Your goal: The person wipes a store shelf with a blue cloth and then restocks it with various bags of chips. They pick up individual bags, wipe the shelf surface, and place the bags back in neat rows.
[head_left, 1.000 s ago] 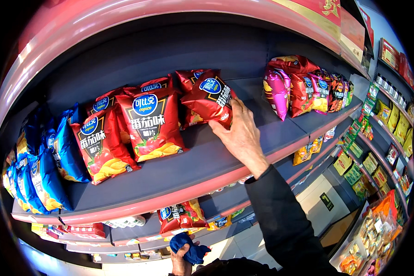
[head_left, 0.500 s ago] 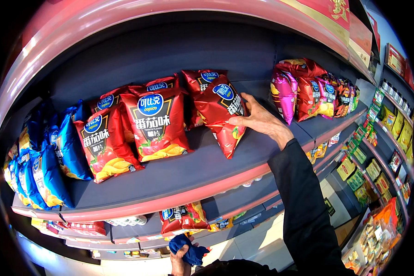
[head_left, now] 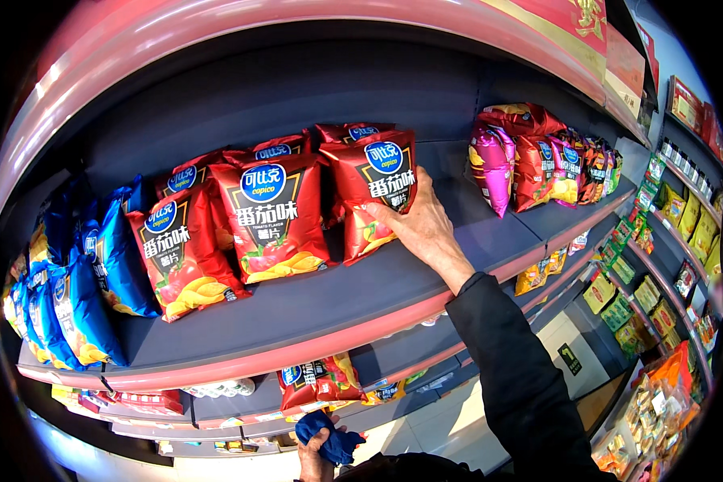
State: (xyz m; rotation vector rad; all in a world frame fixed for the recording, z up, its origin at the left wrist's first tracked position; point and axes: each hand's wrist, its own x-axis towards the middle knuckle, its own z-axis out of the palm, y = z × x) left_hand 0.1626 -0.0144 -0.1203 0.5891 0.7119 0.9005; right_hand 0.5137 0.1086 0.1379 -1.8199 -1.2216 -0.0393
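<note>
My right hand (head_left: pixel 422 229) grips the lower right side of a red chip bag (head_left: pixel 377 181), thumb across its front and fingers behind its edge. The bag stands nearly upright on the dark shelf (head_left: pixel 329 301), in front of another red bag (head_left: pixel 353 132). Just left of it stands a red chip bag (head_left: pixel 267 221), and a further red chip bag (head_left: pixel 183 257) leans beside that one. Down at the bottom of the view, my left hand (head_left: pixel 313 459) is closed around a bunched dark blue cloth (head_left: pixel 331 439).
Blue chip bags (head_left: pixel 84 301) crowd the shelf's left end. Purple, red and mixed bags (head_left: pixel 538 165) stand at its right. A pink rail (head_left: pixel 241 347) edges the shelf. More red bags (head_left: pixel 321 381) sit lower down, and side shelves (head_left: pixel 667 233) hold small packets at the far right.
My right hand has moved left and slightly down with the red bag. The bag, tilted before, is now straighter and closer to its neighbour. My left hand keeps the cloth in place.
</note>
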